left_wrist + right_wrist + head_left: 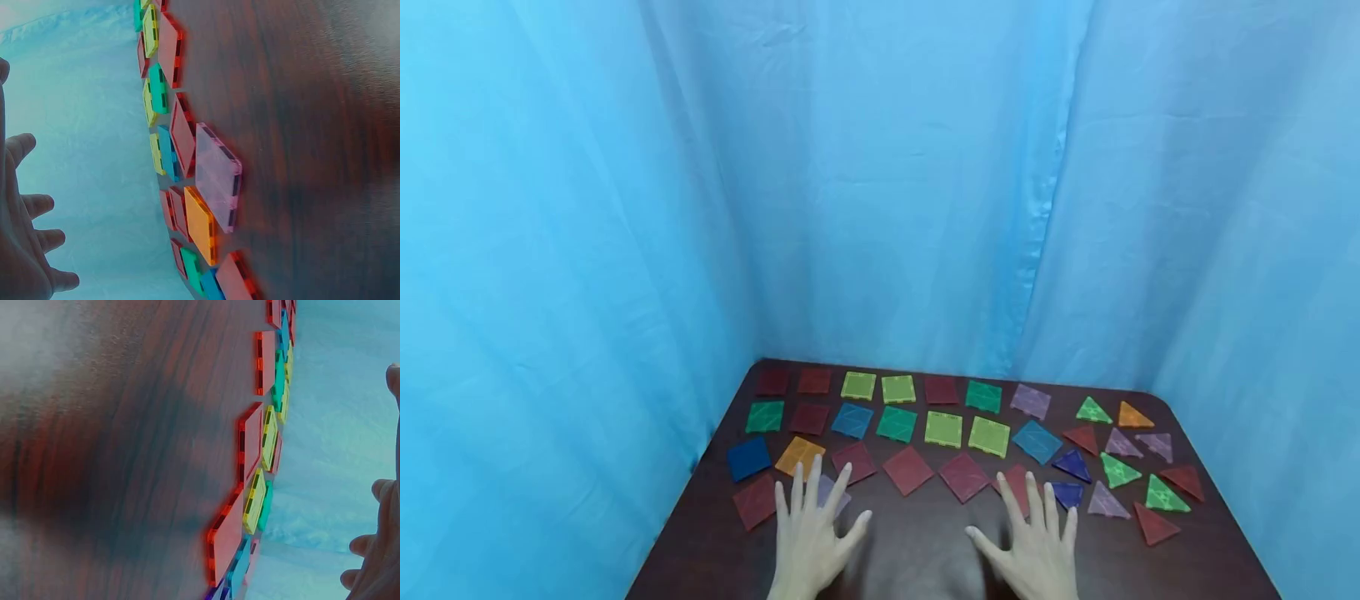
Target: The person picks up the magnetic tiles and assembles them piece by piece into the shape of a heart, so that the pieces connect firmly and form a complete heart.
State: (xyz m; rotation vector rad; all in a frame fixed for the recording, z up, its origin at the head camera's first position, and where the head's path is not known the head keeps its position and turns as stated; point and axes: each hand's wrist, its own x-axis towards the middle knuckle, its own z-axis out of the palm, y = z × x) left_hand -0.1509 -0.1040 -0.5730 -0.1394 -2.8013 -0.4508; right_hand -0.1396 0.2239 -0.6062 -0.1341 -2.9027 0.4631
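Both hands hover above the near side of a dark wood table, fingers spread and nothing held. My left hand [808, 533] is nearest a purple square tile [217, 178], which it partly covers in the head view; an orange square tile [800, 455] and a red square tile [756, 502] lie close by. Over on the other side, my right hand [1036, 546] has its fingertips in front of a red square tile [226, 534], with a dark blue triangle tile [1067, 494] beside it. Each wrist view shows the fingers raised, apart from the tiles.
Translucent square tiles lie in rough rows, among them a yellow-green square [943, 429], a green square [897, 424] and a blue square [1037, 442]. Several triangle tiles, such as a light green triangle [1165, 495], spread over the right side. Blue curtains [887, 183] surround the table [917, 550].
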